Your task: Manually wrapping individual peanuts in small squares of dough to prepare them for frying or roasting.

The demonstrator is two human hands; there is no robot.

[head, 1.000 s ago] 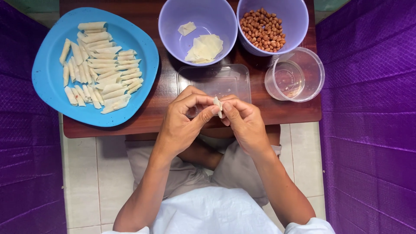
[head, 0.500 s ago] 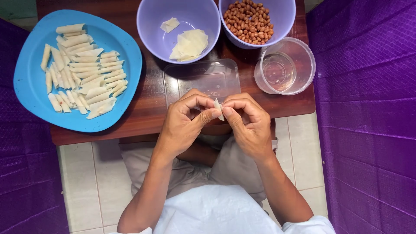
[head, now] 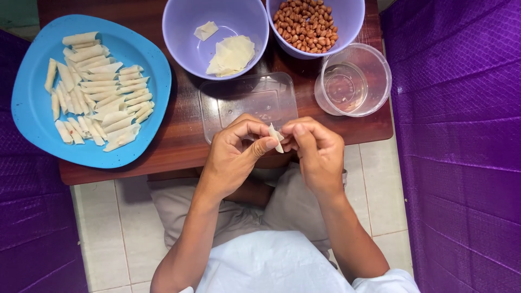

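Pinching a small pale wrapper [head: 275,138] between them, the left hand [head: 236,157] and the right hand [head: 317,154] met just in front of the clear flat lid [head: 247,103], at the near edge of the brown surface [head: 179,141]. Both hands were closed tight on the wrapper. Left of the lid sat a blue plate [head: 32,108] with rolled pieces [head: 95,89]. Behind the lid stood a purple bowl with wrappers [head: 192,51] and a purple bowl with peanuts [head: 353,21]. Right of the lid was a clear tub [head: 374,81].
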